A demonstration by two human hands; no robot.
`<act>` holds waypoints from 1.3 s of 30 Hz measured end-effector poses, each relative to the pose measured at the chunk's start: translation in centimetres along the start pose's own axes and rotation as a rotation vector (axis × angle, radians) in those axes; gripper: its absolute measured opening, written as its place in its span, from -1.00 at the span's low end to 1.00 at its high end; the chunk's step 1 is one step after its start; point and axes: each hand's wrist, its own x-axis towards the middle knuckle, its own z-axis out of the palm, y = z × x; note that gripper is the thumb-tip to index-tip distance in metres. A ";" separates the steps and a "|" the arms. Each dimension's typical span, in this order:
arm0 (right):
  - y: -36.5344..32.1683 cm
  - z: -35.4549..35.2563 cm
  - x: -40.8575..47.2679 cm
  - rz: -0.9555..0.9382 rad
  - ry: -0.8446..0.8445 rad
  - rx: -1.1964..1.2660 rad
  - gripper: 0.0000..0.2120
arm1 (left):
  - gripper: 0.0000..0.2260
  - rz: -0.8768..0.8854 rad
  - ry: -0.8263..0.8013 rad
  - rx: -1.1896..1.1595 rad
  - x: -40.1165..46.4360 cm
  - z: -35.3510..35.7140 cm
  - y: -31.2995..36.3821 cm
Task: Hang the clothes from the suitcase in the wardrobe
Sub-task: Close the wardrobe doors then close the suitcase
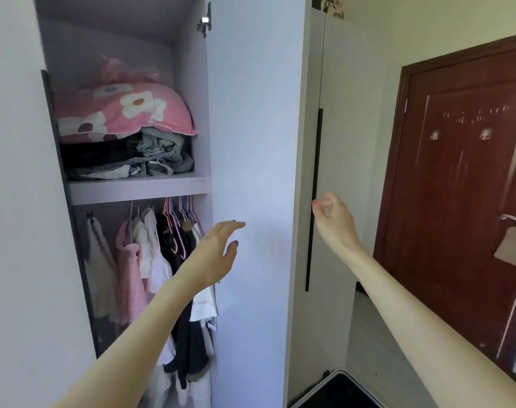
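Your right hand (333,222) is at the dark vertical handle (314,201) on the edge of the open wardrobe door (251,172), fingers loosely curled toward it; whether they are actually gripping it you cannot tell from here, so treat it as a light touch at best. Your left hand (218,251) is spread open with straight fingers against or just short of the door's inner face, holding nothing. The step looks to be swinging this door wide enough to reach the rail, where clothes (151,260) already hang on hangers (177,213) below the shelf (136,188) stacked with a flowered pillow (124,113) and folded jeans (159,157). Get a firm hold on the handle first, then let the left palm guide the panel so it moves evenly on its hinge (205,22). Only a dark corner of the suitcase (339,390) shows at the bottom, just beside the door's foot, so keep the swing clear of it
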 end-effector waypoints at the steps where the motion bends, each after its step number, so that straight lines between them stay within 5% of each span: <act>1: 0.5 0.4 0.2 0.023 -0.130 0.057 -0.56 | -0.63 0.001 0.003 -0.008 0.1 0.3 0.4; 4: 2.1 1.6 -0.1 0.032 -0.397 0.165 -0.57 | -0.64 -0.014 0.030 -0.013 0.7 1.0 1.2; 10: 2.1 2.4 -0.9 -0.039 -0.446 0.336 -0.56 | -0.64 -0.048 0.114 0.001 0.2 0.4 0.9; 17: -1.0 8.6 -2.9 -0.318 -0.654 0.244 -0.53 | -0.55 -0.065 0.374 0.053 -2.0 -4.1 -1.2; 20: -2.0 12.7 -3.6 -0.497 -0.716 0.149 -0.45 | -0.53 -0.019 0.488 0.323 -2.9 -6.7 -3.1; 23: -3.1 17.2 -4.1 -0.672 -0.744 -0.070 -0.40 | -0.52 0.047 0.427 0.694 -3.4 -9.0 -5.7; 33: -6.5 29.7 -1.3 -0.990 -0.542 -0.610 -0.33 | -0.56 -0.082 0.387 1.012 -2.8 -14.8 -16.4; 39: -6.8 36.9 1.4 -1.086 -0.324 -0.745 -0.09 | -0.26 -0.118 0.391 1.076 -0.7 -16.9 -23.3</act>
